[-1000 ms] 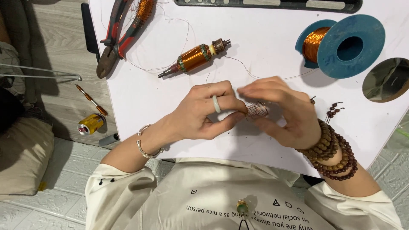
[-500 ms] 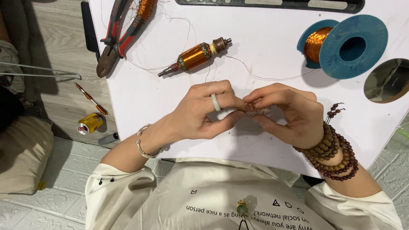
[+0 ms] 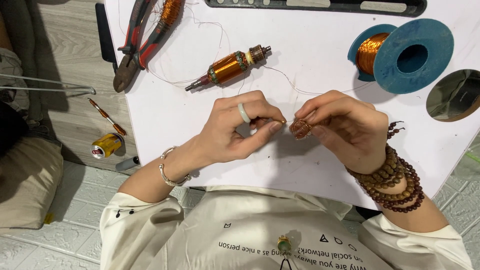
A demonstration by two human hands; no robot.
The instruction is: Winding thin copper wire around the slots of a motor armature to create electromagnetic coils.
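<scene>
White desk (image 3: 310, 65) fills most of the view from above, with grey wood floor showing at the left. Near the desk's front edge, the person's two hands meet. The right hand (image 3: 350, 130) is closed around a small copper-wound coil (image 3: 300, 128), pinched between thumb and fingertips just beside the left hand (image 3: 235, 127). The left hand, wearing a pale ring, is closed in a pinch on a thin copper wire (image 3: 295, 89), which runs away up the desk towards a blue spool (image 3: 412, 56) of copper wire at the far right. A wound motor armature (image 3: 228, 67) lies near the middle, well apart from the hands, and red-handled pliers (image 3: 137, 45) lie at the far left.

Judging from the grip, winding neatly calls for steady tension from the left pinch, turns laid close side by side, and the coil kept from rotating loose. A slack or kinked strand would likely snap or cross over.
</scene>
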